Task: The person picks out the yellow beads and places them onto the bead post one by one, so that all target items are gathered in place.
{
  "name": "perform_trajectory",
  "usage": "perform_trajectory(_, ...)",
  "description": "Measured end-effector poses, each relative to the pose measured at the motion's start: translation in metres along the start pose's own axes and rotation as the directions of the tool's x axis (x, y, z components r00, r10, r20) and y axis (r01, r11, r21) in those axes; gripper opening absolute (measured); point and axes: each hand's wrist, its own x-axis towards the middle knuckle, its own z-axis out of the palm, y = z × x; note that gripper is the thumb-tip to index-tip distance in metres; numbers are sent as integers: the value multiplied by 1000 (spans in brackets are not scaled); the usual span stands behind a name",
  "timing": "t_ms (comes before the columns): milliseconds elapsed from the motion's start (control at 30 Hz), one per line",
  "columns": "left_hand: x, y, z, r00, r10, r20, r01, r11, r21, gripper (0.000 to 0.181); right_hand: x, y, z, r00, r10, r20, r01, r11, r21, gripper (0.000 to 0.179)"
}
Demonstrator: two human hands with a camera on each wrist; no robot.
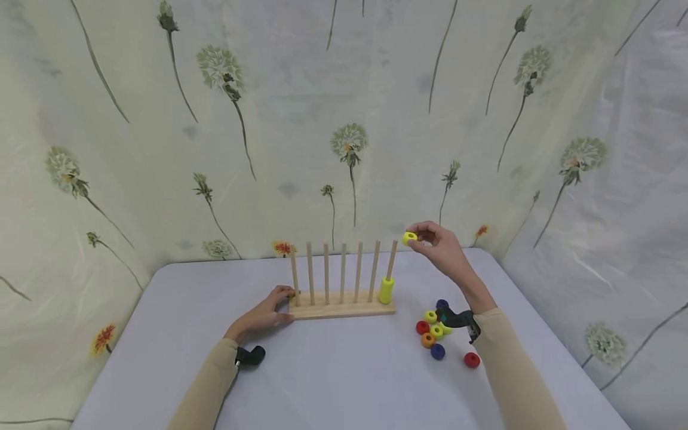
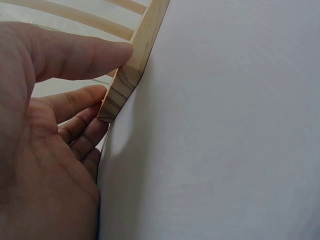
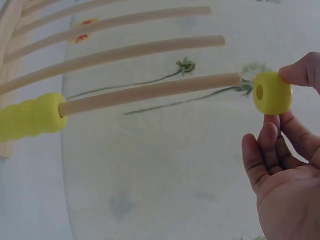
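On a white table (image 1: pixel 333 376), gripping the left end of a wooden peg rack (image 1: pixel 341 310) in the left hand (image 1: pixel 263 312); extending the right hand (image 1: pixel 443 252) beyond loose red, orange, yellow and dark blue beads (image 1: pixel 436 332) on the near right; above stacked yellow beads (image 1: pixel 386 291) low on the rightmost peg (image 1: pixel 392 261), pinching a single yellow bead (image 3: pixel 276 95), just right of the peg's tip, apart from it.

White table (image 1: pixel 333 376), floral backdrop (image 1: pixel 290 89).
Backdrop pale, dandelion-printed, few orange blooms (image 1: pixel 103 338); rises behind table's far edge and flanks both sides.
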Motion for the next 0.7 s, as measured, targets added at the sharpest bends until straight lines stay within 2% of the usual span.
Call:
perform_trajectory(200, 0, 2, -1, 1000, -9, 7, 9, 1000, -13, 61, 12, -9, 5, 999, -16, 33, 15, 1000, 10, 32)
perform_trajectory(467, 2, -2, 0, 1000, 8, 4, -8, 1000, -6, 62, 15, -19, 12, 999, -12, 53, 13, 1000, -19, 29)
perform_trajectory(700, 2, -3, 0, 1000, -1, 2, 1, 1000, -7, 62, 19, -8, 16, 996, -4, 90, 6, 1000, -19, 29)
